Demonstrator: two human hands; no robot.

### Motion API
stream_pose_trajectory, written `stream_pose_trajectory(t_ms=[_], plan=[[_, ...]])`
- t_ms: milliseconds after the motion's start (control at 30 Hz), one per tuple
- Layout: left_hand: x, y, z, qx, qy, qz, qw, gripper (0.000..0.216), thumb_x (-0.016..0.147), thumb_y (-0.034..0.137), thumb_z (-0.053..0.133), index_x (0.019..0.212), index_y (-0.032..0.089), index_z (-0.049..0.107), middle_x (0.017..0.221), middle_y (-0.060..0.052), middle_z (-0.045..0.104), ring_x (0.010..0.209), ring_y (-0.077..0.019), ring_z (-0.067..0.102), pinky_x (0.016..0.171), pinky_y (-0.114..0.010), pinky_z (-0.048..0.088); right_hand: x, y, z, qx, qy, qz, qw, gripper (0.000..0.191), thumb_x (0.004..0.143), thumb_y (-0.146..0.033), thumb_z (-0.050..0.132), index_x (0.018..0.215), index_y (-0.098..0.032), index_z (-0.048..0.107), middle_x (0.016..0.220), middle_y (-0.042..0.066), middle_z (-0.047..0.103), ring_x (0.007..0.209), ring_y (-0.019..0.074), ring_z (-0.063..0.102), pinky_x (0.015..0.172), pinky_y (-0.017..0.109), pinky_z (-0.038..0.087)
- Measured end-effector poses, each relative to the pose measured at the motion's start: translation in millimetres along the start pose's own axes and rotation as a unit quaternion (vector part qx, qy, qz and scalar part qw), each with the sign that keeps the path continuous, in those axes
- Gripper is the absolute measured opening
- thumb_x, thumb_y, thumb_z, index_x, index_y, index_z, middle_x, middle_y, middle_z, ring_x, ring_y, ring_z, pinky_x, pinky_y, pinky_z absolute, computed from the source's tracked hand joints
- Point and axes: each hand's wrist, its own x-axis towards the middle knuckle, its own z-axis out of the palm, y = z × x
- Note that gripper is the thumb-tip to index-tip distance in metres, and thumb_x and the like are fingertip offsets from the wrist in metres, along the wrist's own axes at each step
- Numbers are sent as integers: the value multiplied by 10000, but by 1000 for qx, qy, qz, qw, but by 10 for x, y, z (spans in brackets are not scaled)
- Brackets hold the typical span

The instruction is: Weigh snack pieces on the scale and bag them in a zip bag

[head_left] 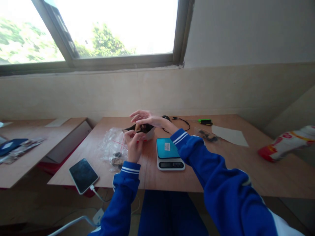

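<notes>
My left hand (134,144) is raised over the wooden table (221,170), fingers curled on the near edge of a small white container (147,132) with dark contents. My right hand (142,118) reaches over the container from the right, fingers pinched on a small brownish piece at its top. Both arms wear blue sleeves with white stripes. A small digital scale (169,153) with a teal platform lies just right of my hands.
Clear plastic bags (112,147) with small dark items lie left of my hands. A phone (83,175) on a white cable sits at the near left edge. Farther right are a black cable (180,120), a green marker (204,122), a paper sheet (230,135) and a red-white bag (286,143).
</notes>
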Motion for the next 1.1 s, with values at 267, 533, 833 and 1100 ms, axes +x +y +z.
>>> stream_pose_trajectory(t_ms=[267, 533, 833, 1100], plan=[[71, 18, 33, 0, 7, -27, 1000, 172, 894, 291, 519, 964, 210, 652, 1003, -57, 404, 992, -180, 479, 917, -340, 454, -7, -49, 26, 24, 60, 42, 997, 194, 801, -258, 597, 960, -164, 655, 995, 50, 668, 969, 164, 619, 847, 316, 527], [45, -7, -145, -3, 21, -102, 995, 413, 874, 286, 513, 1281, 217, 494, 1341, -124, 316, 1136, -208, 478, 998, -403, 424, -189, -54, 146, -289, 186, -80, 936, 205, 830, -151, 487, 954, -186, 645, 1045, 60, 629, 1059, 192, 559, 995, 379, 406], [-731, -452, -614, 204, 90, -534, 816, 580, 757, 392, 593, 1213, 61, 453, 1298, -274, 398, 1273, -455, 341, 1006, -647, 258, -690, 367, 628, -220, 275, -40, 935, 219, 873, -175, 437, 956, -206, 637, 957, 53, 629, 931, 179, 591, 862, 330, 468], [-844, -578, -538, 128, 63, -548, 824, 508, 752, 406, 577, 1130, 68, 540, 1115, -223, 607, 1140, -361, 544, 1002, -522, 364, -420, 996, 1008, -196, 151, 54, 967, 358, 833, -41, 427, 1032, -172, 695, 1089, 87, 703, 1009, 200, 641, 914, 350, 477]])
